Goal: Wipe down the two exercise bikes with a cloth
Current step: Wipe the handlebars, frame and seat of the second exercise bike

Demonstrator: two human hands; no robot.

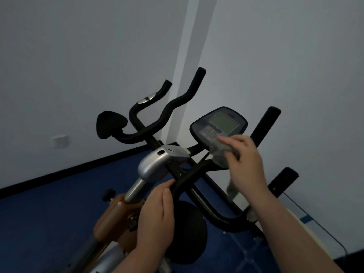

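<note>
Grey cloth (220,149) bunched against lower right edge of the console (218,125), over the button area, screen above it uncovered. Right hand (246,164) curled round the cloth, pressing it onto the panel; a loose tail hanging below the wrist. Left hand (155,211) wrapped on the black handlebar (183,180) of the near bike, bracing it. Best approach, as a judgement: light pressure over buttons, short strokes toward the edge, then up across the screen; keep the tail gathered so it doesn't snag the bars. Keep the left grip firm so the console doesn't rock. Second bike's handlebars (157,123) and saddle (110,123) just behind, near the wall (78,56); apparently untouched, hard to tell.
</note>
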